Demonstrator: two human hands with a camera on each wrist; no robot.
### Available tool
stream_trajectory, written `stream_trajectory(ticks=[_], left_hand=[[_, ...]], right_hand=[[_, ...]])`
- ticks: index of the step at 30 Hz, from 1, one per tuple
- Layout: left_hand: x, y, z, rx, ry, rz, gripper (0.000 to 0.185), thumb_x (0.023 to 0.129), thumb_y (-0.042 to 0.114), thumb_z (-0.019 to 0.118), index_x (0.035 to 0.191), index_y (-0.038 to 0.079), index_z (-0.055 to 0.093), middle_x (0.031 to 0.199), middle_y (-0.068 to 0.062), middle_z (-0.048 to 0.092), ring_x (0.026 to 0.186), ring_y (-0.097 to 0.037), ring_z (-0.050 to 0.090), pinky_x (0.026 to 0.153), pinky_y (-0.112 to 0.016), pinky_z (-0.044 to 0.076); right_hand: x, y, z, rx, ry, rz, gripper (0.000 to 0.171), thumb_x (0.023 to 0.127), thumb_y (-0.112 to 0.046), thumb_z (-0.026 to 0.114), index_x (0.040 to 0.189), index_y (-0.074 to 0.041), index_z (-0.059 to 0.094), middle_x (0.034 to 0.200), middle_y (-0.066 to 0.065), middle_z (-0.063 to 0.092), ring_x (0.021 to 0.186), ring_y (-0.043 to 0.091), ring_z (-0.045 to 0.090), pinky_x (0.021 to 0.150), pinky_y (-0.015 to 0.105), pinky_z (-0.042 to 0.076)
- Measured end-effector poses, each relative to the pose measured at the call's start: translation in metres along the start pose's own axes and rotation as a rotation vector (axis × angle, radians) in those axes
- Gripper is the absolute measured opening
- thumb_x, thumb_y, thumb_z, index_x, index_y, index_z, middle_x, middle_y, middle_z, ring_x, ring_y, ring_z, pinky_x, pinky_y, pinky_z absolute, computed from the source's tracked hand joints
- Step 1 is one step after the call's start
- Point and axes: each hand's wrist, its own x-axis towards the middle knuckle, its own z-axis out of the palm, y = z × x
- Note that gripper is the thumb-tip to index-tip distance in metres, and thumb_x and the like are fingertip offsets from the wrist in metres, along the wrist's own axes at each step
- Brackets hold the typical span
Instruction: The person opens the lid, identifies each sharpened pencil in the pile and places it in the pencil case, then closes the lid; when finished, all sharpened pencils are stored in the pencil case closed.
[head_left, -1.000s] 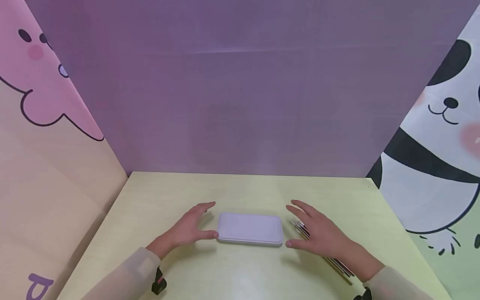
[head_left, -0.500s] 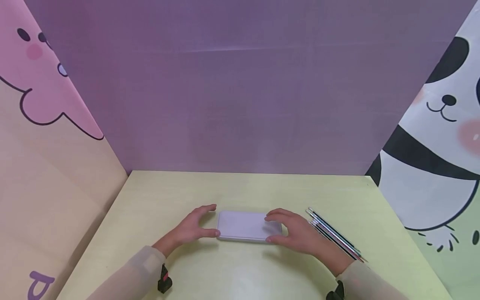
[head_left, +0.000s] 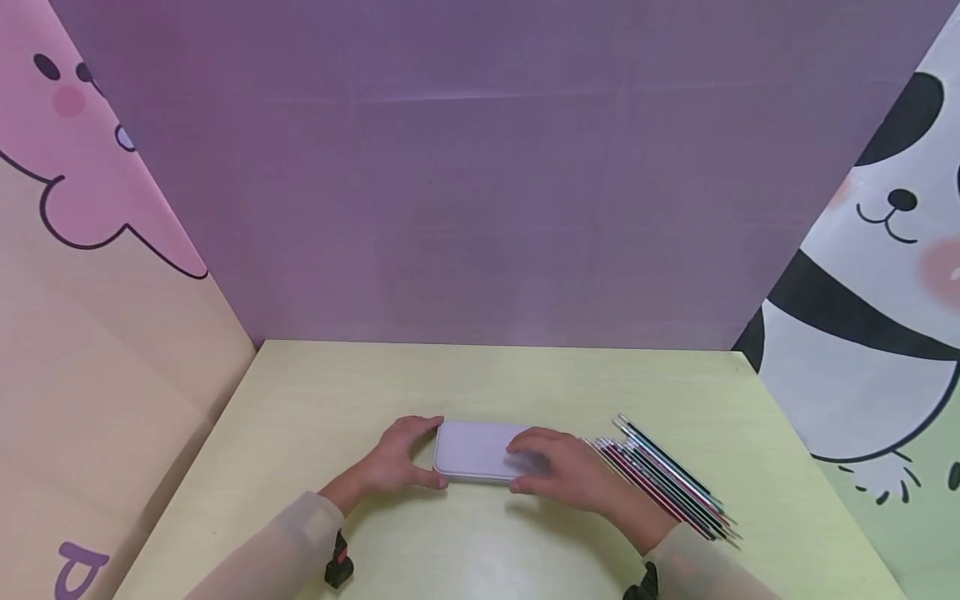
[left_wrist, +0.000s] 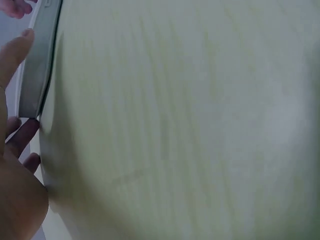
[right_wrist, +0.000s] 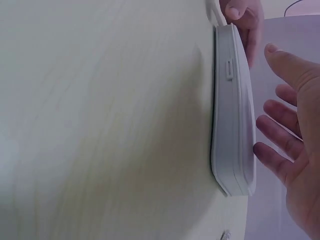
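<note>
Case: pale lilac case (head_left: 476, 450) lies flat on the yellow-green table (head_left: 480, 375), near the middle, closer to the near edge; lid closed; a small latch shows on its long side in the right wrist view.
Left hand: left hand (head_left: 401, 457) grips the case's left end; thumb on the near side, fingers curled round the far corner.
Right hand: right hand (head_left: 558, 471) lies over the case's right part; fingers (right_wrist: 277, 125) spread and fairly straight, hovering just above the lid; contact cannot be told.
Pencils: bundle of thin pencils (head_left: 663, 479) lies slantwise on the table, just right of the right hand.
Surround: purple backdrop (head_left: 480, 167) far; cartoon panels left and right.
</note>
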Motion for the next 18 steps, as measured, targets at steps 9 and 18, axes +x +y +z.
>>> stream_trajectory(ticks=[9, 18], left_hand=[[0.0017, 0.0035, 0.0069, 0.092, 0.048, 0.022, 0.102, 0.068, 0.041, 0.095, 0.154, 0.015, 0.046, 0.152, -0.006, 0.049, 0.147, -0.032, 0.032, 0.121, -0.058, 0.025], [0.003, 0.0049, 0.0052, -0.101, 0.019, -0.027, 0.098, 0.073, 0.037, 0.094, 0.153, 0.008, 0.045, 0.155, -0.013, 0.047, 0.147, -0.036, 0.039, 0.121, -0.056, 0.032]], right_hand=[[0.0032, -0.0005, 0.0089, -0.051, -0.057, 0.057, 0.045, 0.084, -0.05, 0.081, 0.118, -0.02, 0.073, 0.121, -0.009, 0.071, 0.117, 0.017, 0.064, 0.102, 0.04, 0.053], [0.0048, -0.0034, 0.008, -0.146, -0.002, -0.048, 0.033, 0.084, -0.041, 0.084, 0.109, -0.02, 0.077, 0.116, -0.008, 0.073, 0.116, 0.017, 0.065, 0.099, 0.039, 0.055]])
